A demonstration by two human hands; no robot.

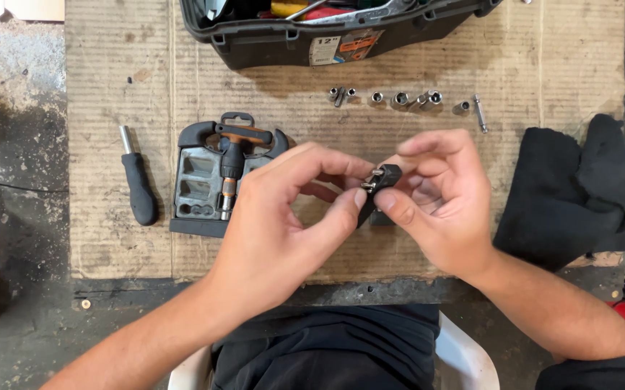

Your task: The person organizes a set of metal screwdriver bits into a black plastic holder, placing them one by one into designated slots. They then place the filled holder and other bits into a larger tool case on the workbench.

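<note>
Both hands pinch one small black bit holder [382, 180]: left hand [283, 217] and right hand [439, 198] clamped on it. Beyond it, the black toolbox [269, 40] bears a rectangular white-and-orange label [345, 46]

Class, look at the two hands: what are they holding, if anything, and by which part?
Both hands hold a small black bit holder. The right hand pinches its body; the left hand fingertips grip the end with the silver bits.

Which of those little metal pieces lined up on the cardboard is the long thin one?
The slim rod at the right end of the row, nearest the black cloth. The others are short, stubby sockets.
</note>
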